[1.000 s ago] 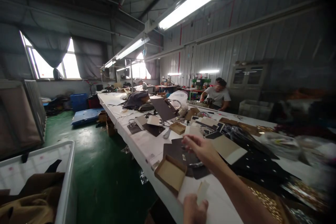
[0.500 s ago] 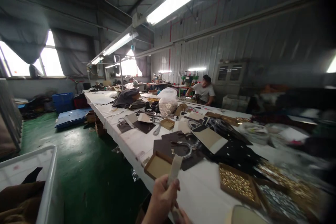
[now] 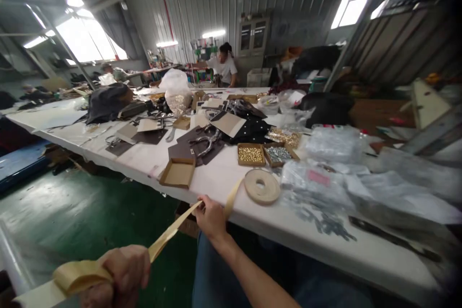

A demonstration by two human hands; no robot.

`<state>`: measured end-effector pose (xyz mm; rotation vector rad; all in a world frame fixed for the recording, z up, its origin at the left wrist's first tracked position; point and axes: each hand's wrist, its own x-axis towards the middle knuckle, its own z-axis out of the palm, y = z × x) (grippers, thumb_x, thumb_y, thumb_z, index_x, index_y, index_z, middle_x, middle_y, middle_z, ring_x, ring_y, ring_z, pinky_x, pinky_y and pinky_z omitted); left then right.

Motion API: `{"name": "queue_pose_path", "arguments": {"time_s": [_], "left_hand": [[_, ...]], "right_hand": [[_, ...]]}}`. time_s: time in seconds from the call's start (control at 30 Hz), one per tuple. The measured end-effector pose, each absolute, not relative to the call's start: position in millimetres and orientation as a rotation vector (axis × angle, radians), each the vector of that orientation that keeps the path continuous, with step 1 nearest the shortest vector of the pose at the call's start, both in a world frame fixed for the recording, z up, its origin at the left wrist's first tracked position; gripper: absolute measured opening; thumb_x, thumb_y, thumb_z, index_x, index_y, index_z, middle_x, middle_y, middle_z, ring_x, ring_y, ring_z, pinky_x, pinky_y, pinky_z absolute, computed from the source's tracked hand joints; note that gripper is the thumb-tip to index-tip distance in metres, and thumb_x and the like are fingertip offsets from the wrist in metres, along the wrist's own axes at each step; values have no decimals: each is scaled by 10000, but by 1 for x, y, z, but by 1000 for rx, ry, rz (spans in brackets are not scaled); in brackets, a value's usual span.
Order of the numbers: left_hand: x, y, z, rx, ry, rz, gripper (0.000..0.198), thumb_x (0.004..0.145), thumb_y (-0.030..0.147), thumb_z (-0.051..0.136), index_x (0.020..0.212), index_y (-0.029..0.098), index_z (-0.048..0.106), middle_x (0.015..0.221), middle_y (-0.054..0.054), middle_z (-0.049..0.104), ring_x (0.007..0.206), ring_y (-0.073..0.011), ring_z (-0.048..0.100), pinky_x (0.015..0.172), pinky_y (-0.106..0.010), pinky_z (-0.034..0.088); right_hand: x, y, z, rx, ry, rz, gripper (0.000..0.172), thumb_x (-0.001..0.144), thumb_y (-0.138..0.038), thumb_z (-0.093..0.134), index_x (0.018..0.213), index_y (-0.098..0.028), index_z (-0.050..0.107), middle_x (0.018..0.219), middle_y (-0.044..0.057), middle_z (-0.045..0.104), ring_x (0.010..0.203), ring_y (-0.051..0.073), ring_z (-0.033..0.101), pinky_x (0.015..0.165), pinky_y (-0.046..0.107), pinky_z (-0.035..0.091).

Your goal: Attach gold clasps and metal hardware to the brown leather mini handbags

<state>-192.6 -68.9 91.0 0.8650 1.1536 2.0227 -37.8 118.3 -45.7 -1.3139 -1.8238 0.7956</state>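
Left hand [image 3: 124, 269] grips looped tape [image 3: 172, 230], right hand [image 3: 211, 217] pinches it near roll [image 3: 270, 188]. Probably drawing-off step; next pull needs even tension.

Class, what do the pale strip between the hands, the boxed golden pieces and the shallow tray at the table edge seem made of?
Pale strip: matte, possibly paper or fabric, given its thin folds.
Golden pieces: shiny metal or coated plastic, given their glints.
Shallow tray: probably matte cardboard, from its dull walls.
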Motion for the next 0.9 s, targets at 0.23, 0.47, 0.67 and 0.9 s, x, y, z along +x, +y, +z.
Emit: {"name": "queue_pose_path", "arguments": {"time_s": [0.23, 0.47, 0.67, 0.9], "left_hand": [[-248, -78, 23, 220, 1283, 2125, 338, 905, 492, 857, 834, 249, 634, 616, 49, 358, 550, -154, 304, 574, -342, 494], [-289, -34, -68, -8, 1391, 2314, 173, 984, 264, 782, 998, 195, 624, 874, 31, 549, 793, -148, 554, 865, -305, 520], [-277, 8, -64, 84, 1295, 2386, 197, 1078, 335, 752, 1100, 173, 642, 968, 6, 611, 900, -143, 620, 942, -290, 472], [-288, 29, -25, -75, 1481, 2508, 185, 1012, 217, 803, 1113, 167, 656, 1007, 11, 621, 892, -111, 619, 944, -255, 485]], "right_hand": [[23, 120, -42, -1050, -2002, 703, 346, 1100, -263, 665, 1442, -252, 714, 1177, 98, 827, 1083, 295, 767, 990, 410, 581], [93, 120, -55, -1137, -1938, 621, 299, 1149, -368, 575, 1331, -241, 776, 1224, 123, 822, 1090, 303, 779, 1037, 445, 596], [115, 108, -61, -1255, -1882, 739, 392, 1098, -574, 646, 1244, -262, 832, 1172, 124, 855, 970, 297, 795, 976, 425, 620], [65, 92, -124, -1574, -1629, 1244, 614, 816, -806, 869, 958, -209, 858, 852, 150, 859, 851, 373, 852, 706, 382, 629]]}}
